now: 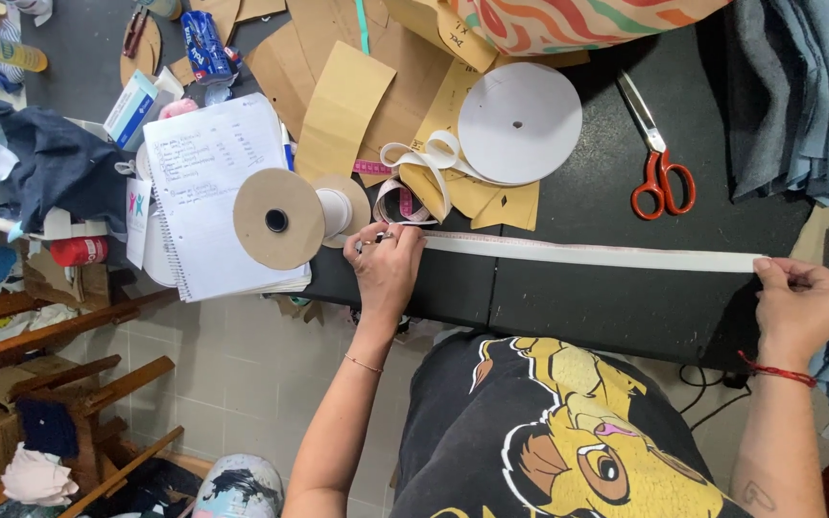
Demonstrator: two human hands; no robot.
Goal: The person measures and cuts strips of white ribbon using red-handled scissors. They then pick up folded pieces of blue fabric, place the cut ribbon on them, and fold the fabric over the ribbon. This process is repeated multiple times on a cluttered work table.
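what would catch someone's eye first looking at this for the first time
A long white tape stretched taut across the black table, pinned by the left hand near the cardboard spool and pinched by the right hand at the table's right end. Behind it, red-handled scissors and a white paper disc stand out against the dark top.

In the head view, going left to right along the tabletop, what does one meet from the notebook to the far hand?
Spiral notebook → cardboard spool → left hand pressing the white tape → white paper disc → red-handled scissors → right hand pinching the tape's end.
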